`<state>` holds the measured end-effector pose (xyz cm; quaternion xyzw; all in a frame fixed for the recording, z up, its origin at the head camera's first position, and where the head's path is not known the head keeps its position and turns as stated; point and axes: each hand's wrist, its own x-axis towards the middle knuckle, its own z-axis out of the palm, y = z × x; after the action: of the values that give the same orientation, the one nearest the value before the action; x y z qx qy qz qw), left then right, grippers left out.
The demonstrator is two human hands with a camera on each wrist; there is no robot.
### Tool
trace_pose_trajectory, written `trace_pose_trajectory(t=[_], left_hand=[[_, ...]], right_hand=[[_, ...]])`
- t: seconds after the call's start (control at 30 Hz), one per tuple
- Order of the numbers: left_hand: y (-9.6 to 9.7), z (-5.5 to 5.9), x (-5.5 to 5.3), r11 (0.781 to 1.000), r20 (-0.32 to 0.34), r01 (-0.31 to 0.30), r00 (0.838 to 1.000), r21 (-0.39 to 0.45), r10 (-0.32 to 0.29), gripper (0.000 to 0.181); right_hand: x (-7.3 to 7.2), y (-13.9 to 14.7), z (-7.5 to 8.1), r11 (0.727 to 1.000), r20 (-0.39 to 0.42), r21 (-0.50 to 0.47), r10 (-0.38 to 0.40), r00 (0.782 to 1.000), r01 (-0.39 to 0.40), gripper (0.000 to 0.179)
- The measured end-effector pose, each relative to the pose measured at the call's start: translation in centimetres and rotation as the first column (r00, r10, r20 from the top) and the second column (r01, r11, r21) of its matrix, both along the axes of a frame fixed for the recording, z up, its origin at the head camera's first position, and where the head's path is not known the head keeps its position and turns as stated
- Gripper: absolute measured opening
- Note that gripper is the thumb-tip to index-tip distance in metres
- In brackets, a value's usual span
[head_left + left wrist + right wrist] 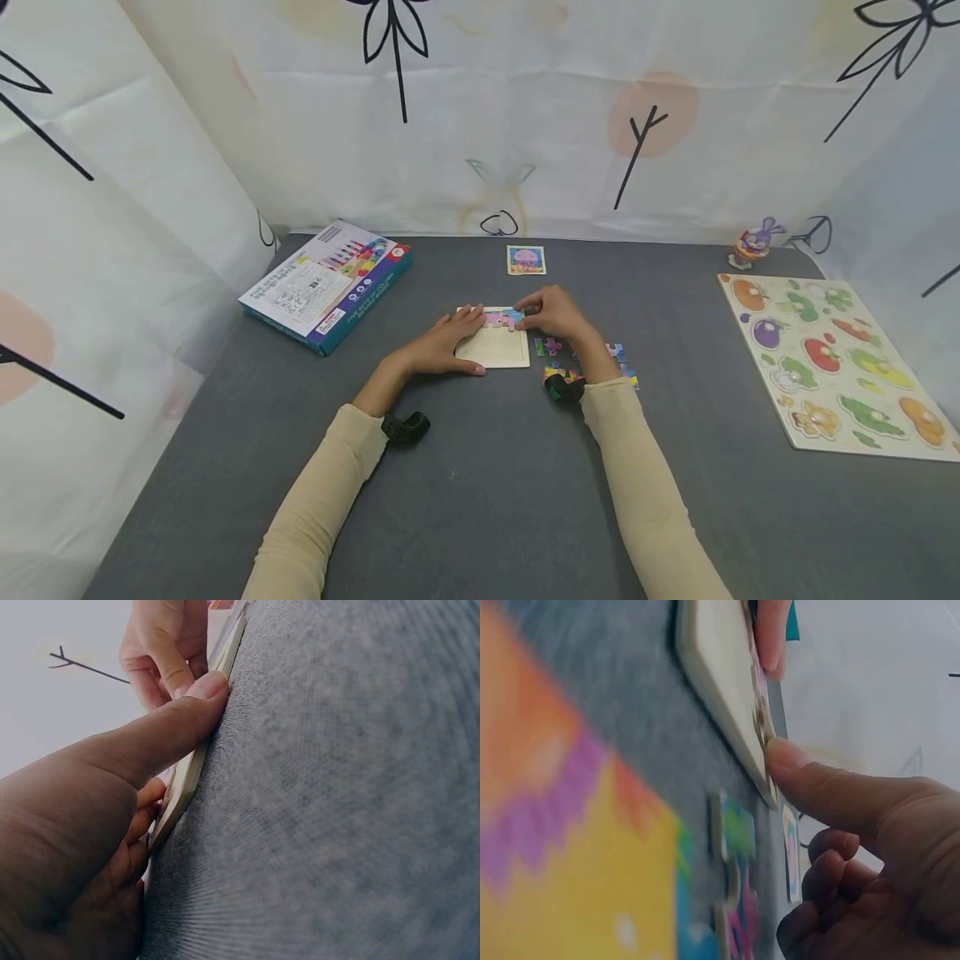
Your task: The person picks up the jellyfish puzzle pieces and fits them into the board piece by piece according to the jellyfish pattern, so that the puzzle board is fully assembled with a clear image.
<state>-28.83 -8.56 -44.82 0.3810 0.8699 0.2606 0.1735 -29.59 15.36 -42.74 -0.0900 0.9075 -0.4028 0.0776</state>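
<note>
A pale wooden puzzle board (495, 350) lies on the table with joined pink and blue jigsaw pieces (495, 318) along its far edge. My left hand (444, 343) rests over the board's left side, its fingers stretched toward the pieces and its thumb (187, 712) along the near edge. At the far right corner, my right hand (557, 317) pinches a puzzle piece between thumb and index finger. Its thumb (817, 784) bears down at the board's edge in the right wrist view, the other fingers curled; the piece itself is mostly hidden.
Several loose jigsaw pieces (552, 347) lie right of the board, partly under my right wrist. Behind it is a small picture card (526, 260). A puzzle box (322, 287) sits at left; a vegetable puzzle board (832, 367) and a small rabbit figure (756, 242) are at right.
</note>
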Motion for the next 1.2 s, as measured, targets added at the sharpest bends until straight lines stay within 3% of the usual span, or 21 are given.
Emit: trace_pose_trajectory(t=[0.17, 0.4, 0.87, 1.2], left_hand=[[0.0, 0.0, 0.0, 1.000, 0.002, 0.000, 1.000, -0.007, 0.000, 0.092], [0.0, -0.3, -0.2, 1.000, -0.003, 0.004, 1.000, -0.024, -0.004, 0.093], [0.1, -0.5, -0.2, 1.000, -0.011, 0.010, 1.000, -0.002, -0.010, 0.092], [-1.2, 0.0, -0.5, 1.000, 0.028, -0.004, 1.000, -0.004, 0.004, 0.096]], right_hand=[[-0.1, -0.3, -0.2, 1.000, 0.012, -0.005, 0.004, 1.000, -0.004, 0.034], [0.0, -0.7, -0.3, 0.994, 0.019, 0.071, 0.086, 0.996, -0.087, 0.040], [0.7, -2.0, 0.6, 0.978, 0.009, 0.208, -0.016, 1.000, 0.014, 0.034], [0.6, -2.1, 0.5, 0.979, 0.020, 0.198, -0.049, 0.999, 0.044, 0.036]])
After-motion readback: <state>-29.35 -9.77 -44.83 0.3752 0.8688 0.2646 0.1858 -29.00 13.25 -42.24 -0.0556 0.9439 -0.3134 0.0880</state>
